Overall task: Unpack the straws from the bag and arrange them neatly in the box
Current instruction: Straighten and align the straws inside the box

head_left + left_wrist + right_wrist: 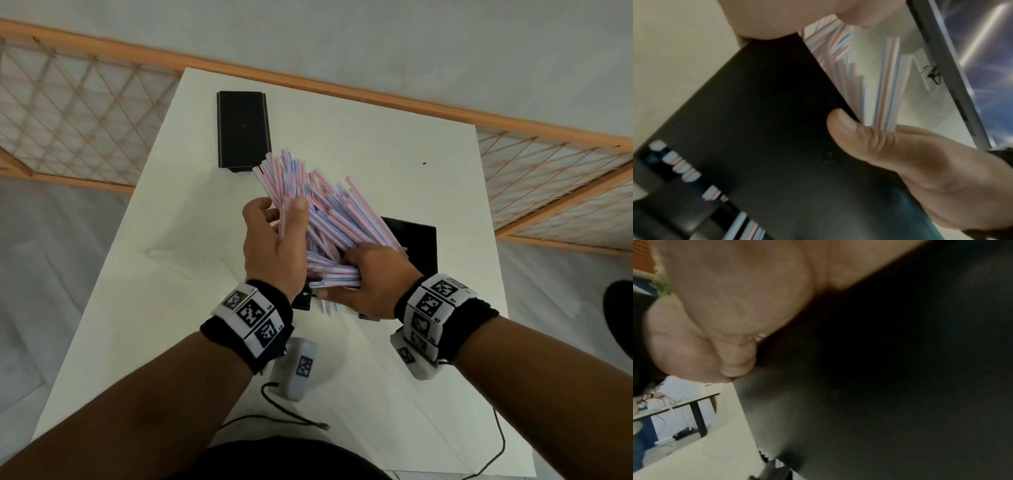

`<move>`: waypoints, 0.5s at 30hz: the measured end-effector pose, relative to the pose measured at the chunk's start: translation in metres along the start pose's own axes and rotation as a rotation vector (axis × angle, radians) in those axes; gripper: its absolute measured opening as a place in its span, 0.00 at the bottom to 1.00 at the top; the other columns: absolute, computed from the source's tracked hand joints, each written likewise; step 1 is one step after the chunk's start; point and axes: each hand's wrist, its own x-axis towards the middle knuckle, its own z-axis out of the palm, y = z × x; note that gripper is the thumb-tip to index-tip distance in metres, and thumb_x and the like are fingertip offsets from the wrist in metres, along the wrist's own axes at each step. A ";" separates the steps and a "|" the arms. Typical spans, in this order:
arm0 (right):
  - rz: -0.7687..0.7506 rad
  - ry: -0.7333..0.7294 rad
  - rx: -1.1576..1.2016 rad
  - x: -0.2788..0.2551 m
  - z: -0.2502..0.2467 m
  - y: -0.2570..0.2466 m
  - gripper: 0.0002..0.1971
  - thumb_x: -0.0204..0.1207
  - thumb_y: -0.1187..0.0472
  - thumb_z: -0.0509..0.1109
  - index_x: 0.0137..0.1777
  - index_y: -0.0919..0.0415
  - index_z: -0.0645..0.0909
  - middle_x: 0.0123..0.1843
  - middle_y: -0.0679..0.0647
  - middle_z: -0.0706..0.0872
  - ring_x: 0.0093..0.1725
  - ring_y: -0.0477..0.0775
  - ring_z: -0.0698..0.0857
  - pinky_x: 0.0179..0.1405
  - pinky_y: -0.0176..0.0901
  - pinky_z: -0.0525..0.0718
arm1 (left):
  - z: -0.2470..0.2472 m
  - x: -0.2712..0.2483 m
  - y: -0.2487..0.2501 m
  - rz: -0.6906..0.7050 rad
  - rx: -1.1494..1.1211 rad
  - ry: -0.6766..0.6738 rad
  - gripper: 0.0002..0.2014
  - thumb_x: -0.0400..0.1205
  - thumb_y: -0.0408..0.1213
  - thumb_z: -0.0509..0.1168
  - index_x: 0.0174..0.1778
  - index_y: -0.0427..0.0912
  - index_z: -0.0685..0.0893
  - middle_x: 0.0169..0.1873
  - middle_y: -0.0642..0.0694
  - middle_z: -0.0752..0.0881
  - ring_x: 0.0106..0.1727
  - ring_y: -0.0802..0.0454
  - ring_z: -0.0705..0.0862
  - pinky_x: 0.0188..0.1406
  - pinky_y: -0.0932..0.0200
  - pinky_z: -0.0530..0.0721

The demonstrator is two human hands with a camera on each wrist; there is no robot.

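A thick bundle of white straws [322, 212] with pink and blue stripes fans out between both hands above a black box [419, 240] on the white table [376, 144]. My left hand [279, 210] grips the bundle's upper left side, thumb across it. At the near ends, my right hand [356, 270] clasps the straws from the right, with its fingers hidden beneath. In the left wrist view the straws [885, 91] rise behind the box wall [777, 129], and a thumb [844, 123] rests against that wall. The right wrist view shows only palm [735, 296] and dark box [879, 369].
A black lid [243, 130] lies at the table's far left. A faint clear wrinkle [161, 253], perhaps the bag, lies left of my hands. A white device [294, 370] and black cable [274, 414] sit near the front edge. A wooden lattice fence [85, 113] borders the table.
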 end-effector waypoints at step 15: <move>0.143 -0.300 0.181 0.012 -0.016 -0.017 0.23 0.65 0.30 0.76 0.44 0.45 0.73 0.43 0.41 0.81 0.41 0.43 0.80 0.33 0.35 0.73 | -0.002 0.000 0.003 0.123 -0.055 -0.026 0.34 0.72 0.70 0.65 0.62 0.46 0.70 0.57 0.47 0.84 0.56 0.53 0.85 0.50 0.69 0.81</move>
